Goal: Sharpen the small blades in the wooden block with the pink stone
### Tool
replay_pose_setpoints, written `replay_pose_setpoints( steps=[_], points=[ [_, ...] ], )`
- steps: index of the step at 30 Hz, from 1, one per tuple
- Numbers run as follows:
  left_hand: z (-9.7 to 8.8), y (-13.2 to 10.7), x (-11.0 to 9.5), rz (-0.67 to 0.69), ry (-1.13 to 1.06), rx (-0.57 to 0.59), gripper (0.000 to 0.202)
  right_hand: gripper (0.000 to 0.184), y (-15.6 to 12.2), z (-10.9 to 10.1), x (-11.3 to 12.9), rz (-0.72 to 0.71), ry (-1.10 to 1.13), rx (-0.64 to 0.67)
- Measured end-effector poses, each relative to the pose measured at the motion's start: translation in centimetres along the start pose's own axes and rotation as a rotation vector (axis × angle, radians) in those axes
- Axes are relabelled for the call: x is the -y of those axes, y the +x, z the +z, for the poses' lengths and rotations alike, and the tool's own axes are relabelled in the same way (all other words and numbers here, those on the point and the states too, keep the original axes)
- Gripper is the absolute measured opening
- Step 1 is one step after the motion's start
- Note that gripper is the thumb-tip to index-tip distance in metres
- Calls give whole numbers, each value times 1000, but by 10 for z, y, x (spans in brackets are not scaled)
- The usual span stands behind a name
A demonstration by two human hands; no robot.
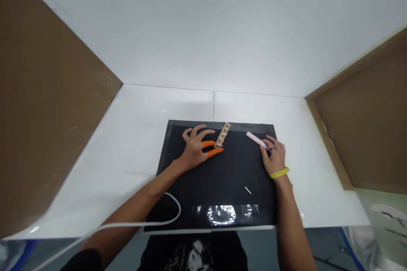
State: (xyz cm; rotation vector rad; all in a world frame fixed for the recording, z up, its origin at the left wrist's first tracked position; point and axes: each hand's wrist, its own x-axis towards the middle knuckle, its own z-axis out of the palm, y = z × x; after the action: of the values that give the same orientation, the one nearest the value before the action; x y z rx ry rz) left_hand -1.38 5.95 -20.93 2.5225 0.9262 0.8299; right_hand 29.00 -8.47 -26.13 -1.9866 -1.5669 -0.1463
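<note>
A glossy white tabletop (127, 135) fills the view, with a brown cardboard panel (47, 106) standing at 9 o'clock and another brown cardboard panel (365, 127) at 3 o'clock. A black rectangular mat (222, 178) lies in the middle of the tabletop.

At 11 o'clock on the mat the left hand (193, 150) lies palm down with its fingers spread wide, resting on the orange-handled pliers (212, 148) rather than clenched round them. At 2 o'clock the right hand (274, 156) rests flat, fingers close together, its fingertips touching the near end of the pale pink stick (254, 139). I cannot tell whether it pinches the stick.

A thin white cable (173, 216) loops over the mat's 7 o'clock corner, under the left forearm. At 12 o'clock a short wooden strip studded with metal fittings (223, 134) lies tilted, its near end meeting the pliers' tip. A yellow wristband (279, 173) circles the right wrist. A tiny white sliver (248, 190) lies at 5 o'clock.
</note>
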Motion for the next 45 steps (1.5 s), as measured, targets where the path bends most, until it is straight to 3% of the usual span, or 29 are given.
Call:
replay_pose_setpoints(
  steps=[4,8,11,14,20,27,31,36,41,45],
  points=[
    [-10,-2,6,-83,-59,80,23,27,0,0,4,11,2,-2],
    [-27,13,26,-192,-116,262,41,27,0,1,5,17,2,4],
    [-40,39,42,-133,-78,392,63,28,0,1,4,25,9,7],
    [-43,70,56,-54,-36,538,66,27,0,0,5,31,22,12],
    [-13,129,74,175,-18,723,62,27,1,-3,10,45,44,10],
    [23,176,72,326,-146,839,52,26,1,-6,13,53,50,16],
    [27,185,66,369,-157,881,41,26,1,-7,14,60,53,25],
    [28,184,57,361,-101,915,49,25,1,-7,15,58,58,27],
    [27,178,55,362,-45,890,31,25,1,-5,14,55,65,22],
    [15,164,57,333,-8,811,21,26,1,-4,12,56,88,7]
  ],
)
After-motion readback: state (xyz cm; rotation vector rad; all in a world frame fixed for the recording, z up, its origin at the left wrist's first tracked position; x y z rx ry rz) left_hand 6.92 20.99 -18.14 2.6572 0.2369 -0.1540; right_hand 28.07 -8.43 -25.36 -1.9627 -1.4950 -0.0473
